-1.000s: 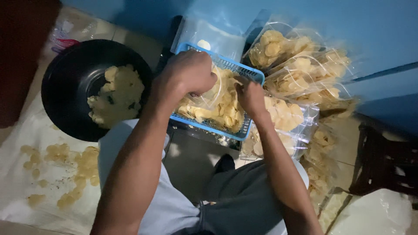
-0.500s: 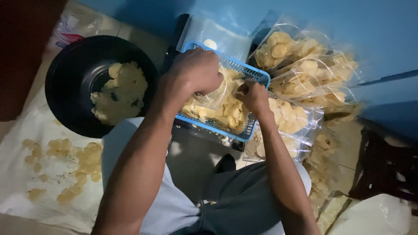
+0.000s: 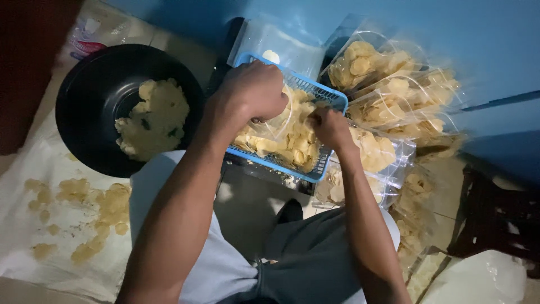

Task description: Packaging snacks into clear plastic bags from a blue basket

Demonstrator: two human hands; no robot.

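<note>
Both hands work over a blue mesh basket (image 3: 323, 163) of pale round crackers (image 3: 292, 147). Left hand (image 3: 253, 93) is curled shut, pinching the top edge of a clear plastic bag (image 3: 278, 121) that hangs partly filled inside the basket; right hand (image 3: 328, 125) is closed too, gripping the opposite edge or pushing crackers in — cannot tell which. Judgement: keep the bag mouth stretched wide between the 2 grips and feed crackers flat, without pressing, since they look brittle. Filled bags (image 3: 394, 84) are stacked just right of the basket against a blue wall (image 3: 495, 50). A black bowl (image 3: 84, 101) with more crackers sits left; loose ones lie on a white sheet (image 3: 22, 225).
</note>
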